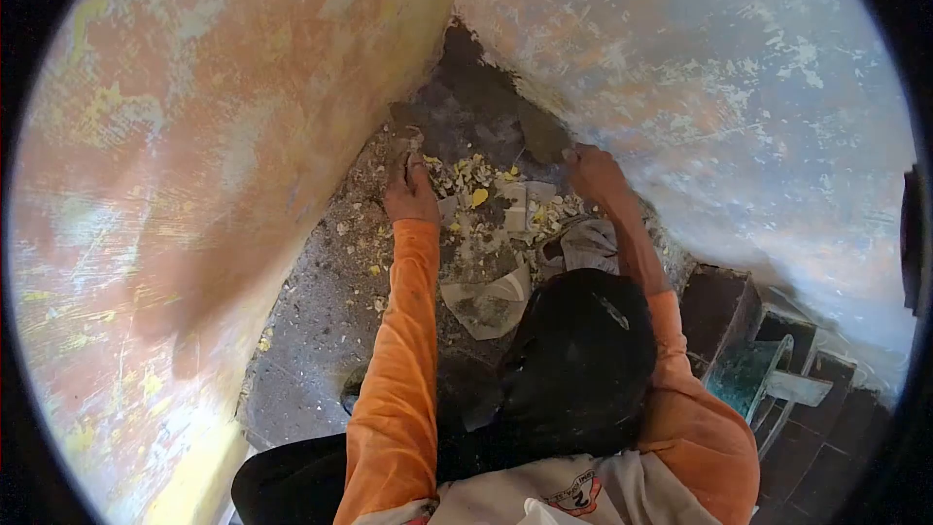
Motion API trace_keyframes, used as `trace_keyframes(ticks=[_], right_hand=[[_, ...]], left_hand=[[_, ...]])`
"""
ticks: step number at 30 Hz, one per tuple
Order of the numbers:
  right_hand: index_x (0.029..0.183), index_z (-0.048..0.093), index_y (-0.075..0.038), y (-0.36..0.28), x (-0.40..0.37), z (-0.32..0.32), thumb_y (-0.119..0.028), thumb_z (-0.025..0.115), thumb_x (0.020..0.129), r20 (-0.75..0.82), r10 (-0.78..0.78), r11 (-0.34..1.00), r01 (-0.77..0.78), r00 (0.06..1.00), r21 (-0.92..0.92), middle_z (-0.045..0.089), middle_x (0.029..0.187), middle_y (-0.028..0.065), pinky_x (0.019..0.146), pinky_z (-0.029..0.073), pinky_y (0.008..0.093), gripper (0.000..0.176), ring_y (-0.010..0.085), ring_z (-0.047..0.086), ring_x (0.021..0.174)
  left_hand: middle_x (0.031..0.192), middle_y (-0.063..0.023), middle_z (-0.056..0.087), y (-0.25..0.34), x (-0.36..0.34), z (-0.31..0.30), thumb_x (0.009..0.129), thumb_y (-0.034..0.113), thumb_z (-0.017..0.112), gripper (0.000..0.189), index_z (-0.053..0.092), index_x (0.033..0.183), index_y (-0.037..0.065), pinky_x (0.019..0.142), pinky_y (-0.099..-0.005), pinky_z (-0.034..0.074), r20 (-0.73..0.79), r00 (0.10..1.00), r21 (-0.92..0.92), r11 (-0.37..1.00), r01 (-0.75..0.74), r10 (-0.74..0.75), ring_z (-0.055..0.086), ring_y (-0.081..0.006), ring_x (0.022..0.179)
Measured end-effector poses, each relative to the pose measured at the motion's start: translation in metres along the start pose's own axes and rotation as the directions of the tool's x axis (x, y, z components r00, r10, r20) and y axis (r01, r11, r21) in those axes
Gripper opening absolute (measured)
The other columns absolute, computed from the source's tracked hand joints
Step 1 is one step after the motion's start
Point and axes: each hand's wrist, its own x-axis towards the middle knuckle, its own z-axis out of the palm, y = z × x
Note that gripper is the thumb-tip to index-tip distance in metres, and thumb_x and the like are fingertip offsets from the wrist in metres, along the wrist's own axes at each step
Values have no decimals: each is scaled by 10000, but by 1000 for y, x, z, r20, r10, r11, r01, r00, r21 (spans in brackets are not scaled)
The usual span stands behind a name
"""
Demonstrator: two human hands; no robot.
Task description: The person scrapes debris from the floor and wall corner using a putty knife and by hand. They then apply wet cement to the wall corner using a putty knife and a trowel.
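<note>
My left hand (pixel 411 196) is low over the floor beside the left wall, its fingers curled closed. A small pale fragment (pixel 415 142) shows at its fingertips; what the fingers hold, I cannot tell. By the foot of the right wall, my right hand (pixel 595 175) pinches the edge of a flat grey-brown piece (pixel 542 134) lying close over the floor. Between the hands is a heap of yellow and white paint chips (pixel 474 175). Crumpled grey cloth (pixel 591 245) and torn pale paper (pixel 489 303) lie nearer to me.
Two scraped, patchy walls (pixel 243 117) (pixel 671 68) meet in a corner ahead. My dark-clad knee (pixel 583 360) rises in front of me. At the right, a greenish metal-framed object (pixel 753 374) stands near dark tiled steps (pixel 714 311). Grit covers the floor (pixel 311 331) along the left wall.
</note>
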Motion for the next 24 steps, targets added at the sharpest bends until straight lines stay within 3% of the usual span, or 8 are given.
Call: trace_keyframes(ticks=[7,9,13,15,18,20,22,24], right_hand=[[1021,650,42,-60,38,-5,-285,481,1022,-16,-75,984,76,997,160,671,917,276,815,510,569,368,495,628,908],[1005,650,36,-76,63,7,-334,480,1040,-172,-175,973,197,969,122,650,851,308,704,498,564,408,497,639,835],[986,659,31,-89,97,13,-340,476,1038,-184,-372,926,378,910,-7,652,860,310,735,497,576,417,499,639,866],[960,658,45,-87,102,16,-351,476,1036,-54,-272,960,275,961,55,652,863,315,785,487,583,443,509,635,886],[953,642,77,-63,78,16,-376,460,1038,-81,-264,959,271,961,79,650,859,320,800,473,589,496,522,625,880],[971,629,110,-32,62,27,-418,446,1036,17,-47,997,46,999,56,646,883,329,794,468,576,563,525,615,866],[1065,632,83,-12,17,18,-500,407,1041,76,98,993,-103,992,62,636,1024,332,838,475,583,625,509,611,985],[1148,579,80,-20,-22,-2,-473,425,1046,127,178,977,-191,976,99,625,1047,340,853,466,563,584,492,616,969]], left_hand=[[1103,-257,700,0,-7,3,1007,381,520,486,623,1302,9,843,-449,546,-57,995,-20,996,-82,81,696,-404,986],[1059,-241,714,10,-10,-4,1013,388,501,489,627,1301,13,814,-442,549,18,999,-64,997,45,-43,706,-400,935],[1015,-225,721,-3,-7,-2,1017,411,490,506,630,1298,14,797,-444,550,11,999,23,999,33,-34,711,-388,897],[1047,-231,715,-2,-5,-3,1018,424,486,519,628,1300,11,814,-441,551,-10,999,-20,999,35,-35,710,-374,927],[1133,-240,700,7,-4,-11,1019,426,484,526,622,1306,7,865,-436,547,-1,998,29,998,64,-64,698,-374,1005],[1183,-242,683,6,0,-10,1019,424,484,525,620,1311,9,893,-439,541,-8,997,5,997,74,-74,682,-381,1053],[1233,-244,666,5,0,-11,1019,422,485,525,618,1316,11,921,-443,535,-13,996,-18,996,92,-92,667,-387,1102],[1293,-245,636,9,2,-12,1015,429,485,533,614,1326,15,943,-461,529,18,996,-84,993,84,-83,642,-406,1150]])
